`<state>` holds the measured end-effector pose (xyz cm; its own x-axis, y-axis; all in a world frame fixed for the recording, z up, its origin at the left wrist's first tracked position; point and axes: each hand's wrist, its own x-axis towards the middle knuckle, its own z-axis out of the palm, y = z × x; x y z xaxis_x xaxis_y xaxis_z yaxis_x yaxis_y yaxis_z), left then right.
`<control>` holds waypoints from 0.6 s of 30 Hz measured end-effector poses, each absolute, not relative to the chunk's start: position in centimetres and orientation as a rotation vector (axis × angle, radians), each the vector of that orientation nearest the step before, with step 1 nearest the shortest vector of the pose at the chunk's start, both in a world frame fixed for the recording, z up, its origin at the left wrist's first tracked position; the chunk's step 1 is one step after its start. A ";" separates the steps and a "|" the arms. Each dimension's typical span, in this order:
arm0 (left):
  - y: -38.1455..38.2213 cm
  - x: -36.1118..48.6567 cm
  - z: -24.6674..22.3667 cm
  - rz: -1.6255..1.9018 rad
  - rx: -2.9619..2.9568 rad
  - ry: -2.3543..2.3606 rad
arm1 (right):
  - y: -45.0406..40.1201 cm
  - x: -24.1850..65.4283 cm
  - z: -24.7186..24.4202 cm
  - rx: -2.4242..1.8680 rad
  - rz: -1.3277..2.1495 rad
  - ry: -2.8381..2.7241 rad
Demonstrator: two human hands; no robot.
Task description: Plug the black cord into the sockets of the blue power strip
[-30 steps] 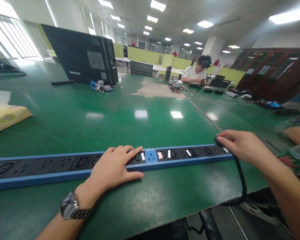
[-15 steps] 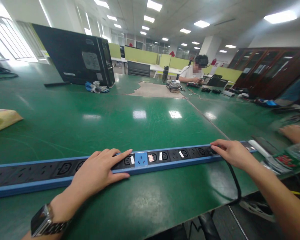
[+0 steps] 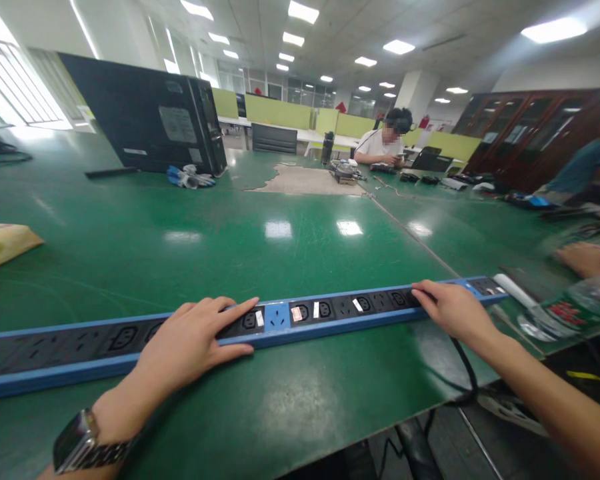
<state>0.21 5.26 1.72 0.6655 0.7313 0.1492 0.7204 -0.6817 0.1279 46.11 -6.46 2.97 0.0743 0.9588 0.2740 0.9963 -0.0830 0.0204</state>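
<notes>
A long blue power strip [image 3: 330,327] with black sockets lies across the green table. My left hand [image 3: 195,330] straddles it left of a blue socket [image 3: 277,317], with the thumb along the near side and fingers over the top. It grips the strip. Farther right, my right hand [image 3: 453,310] pinches a black plug at the row of sockets. Fingers cover most of this plug, and I cannot tell how deep it sits. From beneath that hand a black power cord [image 3: 473,377] loops down over the table's front edge. Small white stickers mark several sockets.
A black computer case [image 3: 145,113] and gloves [image 3: 190,177] sit at the back left. On the right, a clear bottle [image 3: 570,310] lies beside another person's hand [image 3: 587,258]. A person [image 3: 377,147] sits across the table. A yellow packet [image 3: 7,243] is at left.
The view has shifted slightly, so the strip and both hands appear a little farther left. Both hands keep their places on the strip. The person at far right has moved slightly.
</notes>
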 end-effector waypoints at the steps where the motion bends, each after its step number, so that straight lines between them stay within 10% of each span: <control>1: 5.3 0.1 1.7 0.285 2.809 1.236 | -6.6 46.1 3.2 -2.147 -0.316 -1.989; 9: 5.8 -1.7 1.7 0.245 2.806 1.257 | -7.6 50.0 9.8 -2.113 -0.422 -1.670; 18: 6.0 -1.7 1.6 0.237 2.812 1.260 | -7.2 57.5 4.5 -2.291 -0.237 -1.833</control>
<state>-1.68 6.04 1.59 0.6560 0.7454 0.1187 0.7375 -0.6665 0.1093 57.53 -7.19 4.46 0.2193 0.9440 0.2466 0.9757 -0.2125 -0.0542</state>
